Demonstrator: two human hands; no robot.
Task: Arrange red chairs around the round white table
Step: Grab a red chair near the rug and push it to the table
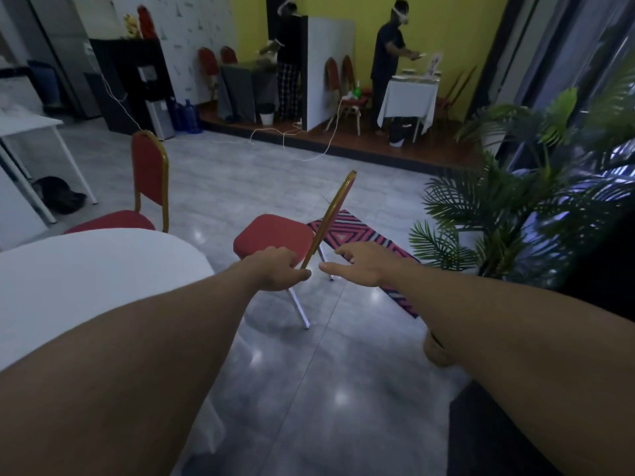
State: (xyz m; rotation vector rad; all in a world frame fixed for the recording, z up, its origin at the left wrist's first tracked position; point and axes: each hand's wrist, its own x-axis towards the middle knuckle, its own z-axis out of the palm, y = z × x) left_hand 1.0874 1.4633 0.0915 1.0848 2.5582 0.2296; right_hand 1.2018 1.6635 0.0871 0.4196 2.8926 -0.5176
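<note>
The left hand (279, 269) gripped the gold frame of a tilted red chair (275, 239); the right hand (360, 264) hovered open beside it, near the round white bench (86, 269).

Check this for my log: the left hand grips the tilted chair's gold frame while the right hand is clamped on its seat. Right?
Not quite. In the head view the right hand is open beside the chair, fingers spread, touching nothing visible. The left hand does grip the tilted gold frame.

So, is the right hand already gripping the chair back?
No, the right hand is open beside the chair back without touching it; only the left hand grips the frame.
</note>
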